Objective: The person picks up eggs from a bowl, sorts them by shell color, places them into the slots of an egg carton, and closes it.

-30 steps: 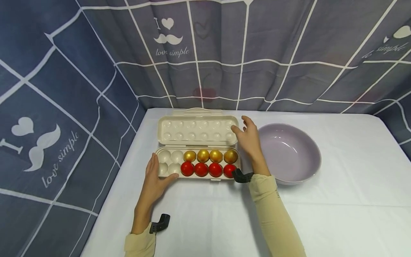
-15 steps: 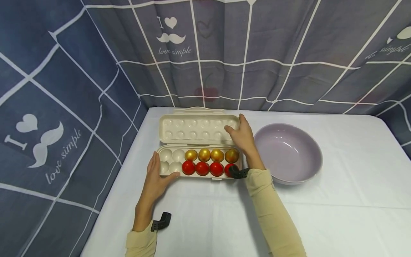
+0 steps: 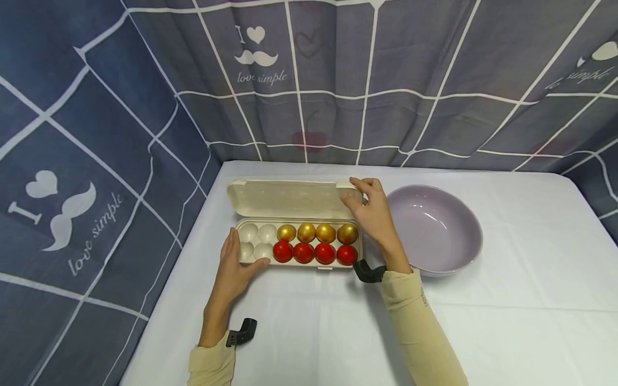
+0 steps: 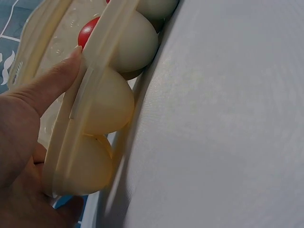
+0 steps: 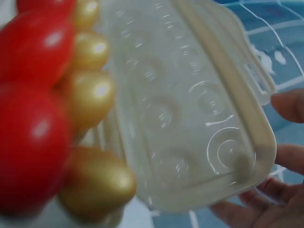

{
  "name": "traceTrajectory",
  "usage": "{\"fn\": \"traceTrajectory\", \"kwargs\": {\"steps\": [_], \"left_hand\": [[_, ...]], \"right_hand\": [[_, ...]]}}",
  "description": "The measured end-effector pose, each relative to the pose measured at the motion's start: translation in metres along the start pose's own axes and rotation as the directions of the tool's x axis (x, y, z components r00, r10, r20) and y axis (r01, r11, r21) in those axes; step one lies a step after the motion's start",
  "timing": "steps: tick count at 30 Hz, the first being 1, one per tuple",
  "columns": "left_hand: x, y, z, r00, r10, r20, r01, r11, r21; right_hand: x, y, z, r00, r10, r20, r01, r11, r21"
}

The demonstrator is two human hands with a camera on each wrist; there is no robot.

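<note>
A cream plastic egg carton [image 3: 248, 232] lies on the table with its lid [image 3: 289, 199] raised at a slant behind it. Several gold eggs [image 3: 306, 232] fill part of the back row, and several red eggs [image 3: 303, 253] part of the front row; cups at the left end are empty. My left hand [image 3: 233, 276] grips that left end, thumb [image 4: 59, 78] on the front rim and fingers round the side. At the lid's far right corner, my right hand [image 3: 379, 217] holds the edge; in the right wrist view its fingers [image 5: 266, 199] lie partly behind the lid.
A wide purple bowl [image 3: 434, 230] stands just right of my right forearm. The white-clothed table [image 3: 521, 257] extends further right and in front. A grey checked curtain [image 3: 338, 123] hangs behind the table and along its left side.
The lid lay back nearly flat and now tilts upward. My right hand moved left to the lid's end, then took hold and raised it. My left hand stays on the carton.
</note>
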State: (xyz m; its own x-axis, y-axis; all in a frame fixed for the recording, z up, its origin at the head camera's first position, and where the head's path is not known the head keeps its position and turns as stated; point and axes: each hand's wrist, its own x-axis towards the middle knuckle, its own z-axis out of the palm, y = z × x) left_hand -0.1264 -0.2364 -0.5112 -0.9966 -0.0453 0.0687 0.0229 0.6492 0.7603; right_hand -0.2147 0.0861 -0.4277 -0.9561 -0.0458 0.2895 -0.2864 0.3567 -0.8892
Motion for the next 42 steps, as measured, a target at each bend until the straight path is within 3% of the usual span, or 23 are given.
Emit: {"fn": "traceTrajectory", "kwargs": {"steps": [5, 13, 21, 25, 28, 31, 33, 38, 42], "left_hand": [[0.0, 0.0, 0.001, 1.0, 0.023, -0.007, -0.023, 1.0, -0.011], [0.0, 0.0, 0.001, 0.995, 0.053, -0.088, -0.062, 0.992, -0.114], [-0.003, 0.005, -0.007, 0.986, 0.067, -0.156, -0.113, 0.944, -0.311], [-0.005, 0.006, -0.005, 0.978, 0.058, -0.202, -0.112, 0.957, -0.266], [-0.007, 0.006, -0.004, 0.973, 0.065, -0.221, -0.103, 0.981, -0.167], [-0.007, 0.004, -0.003, 0.968, 0.131, -0.216, -0.142, 0.989, -0.037], [-0.007, 0.004, -0.003, 0.958, 0.213, -0.189, -0.202, 0.976, 0.076], [-0.006, 0.012, -0.001, 0.94, 0.339, -0.039, -0.312, 0.901, 0.302], [-0.006, 0.019, 0.001, 0.941, 0.337, 0.033, -0.322, 0.859, 0.398]], "right_hand": [[-0.024, -0.005, -0.002, 0.987, -0.164, 0.0, 0.159, 0.96, -0.231], [-0.058, -0.002, 0.004, 0.966, -0.239, 0.101, 0.257, 0.93, -0.261], [-0.084, 0.012, 0.014, 0.947, -0.268, 0.178, 0.313, 0.894, -0.321], [-0.091, 0.014, 0.015, 0.952, -0.214, 0.219, 0.286, 0.877, -0.386], [-0.095, 0.016, 0.018, 0.947, -0.183, 0.264, 0.287, 0.854, -0.434], [-0.1, 0.018, 0.023, 0.935, -0.191, 0.299, 0.323, 0.806, -0.496], [-0.103, 0.021, 0.027, 0.926, -0.217, 0.307, 0.36, 0.75, -0.555], [-0.11, 0.024, 0.039, 0.921, -0.226, 0.318, 0.39, 0.575, -0.719], [-0.112, 0.023, 0.047, 0.929, -0.218, 0.3, 0.37, 0.489, -0.79]]}}
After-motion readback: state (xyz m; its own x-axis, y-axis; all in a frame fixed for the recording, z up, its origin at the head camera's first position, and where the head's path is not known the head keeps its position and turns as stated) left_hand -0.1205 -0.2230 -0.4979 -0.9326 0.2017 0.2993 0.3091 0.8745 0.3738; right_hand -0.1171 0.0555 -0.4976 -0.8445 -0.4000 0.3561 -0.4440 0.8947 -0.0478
